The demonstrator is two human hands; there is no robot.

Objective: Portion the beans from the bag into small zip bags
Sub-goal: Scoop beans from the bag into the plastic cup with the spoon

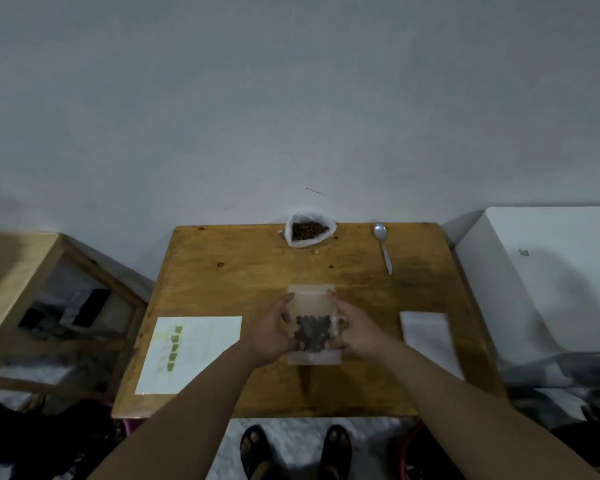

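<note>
Between my hands, left (274, 329) and right (352, 329), I pinch the zip bag (311, 306) by both edges, probably to settle its beans (310, 333). Beyond, on the counter (243, 271), bean bag (309, 233) and spoon (383, 245) wait within reach.

One wooden, honey-brown surface (222, 278) carries everything. Two bare hands are in view, the left (269, 332) and the right (357, 332). There is one small clear zip bag (312, 303) with dark beans in it, and one large open white plastic bag of brown beans (309, 232). One silver metal spoon (383, 245). One white paper sheet with a column of five green marks (201, 355). One white stack of empty zip bags (430, 341); how many it holds cannot be told.
</note>
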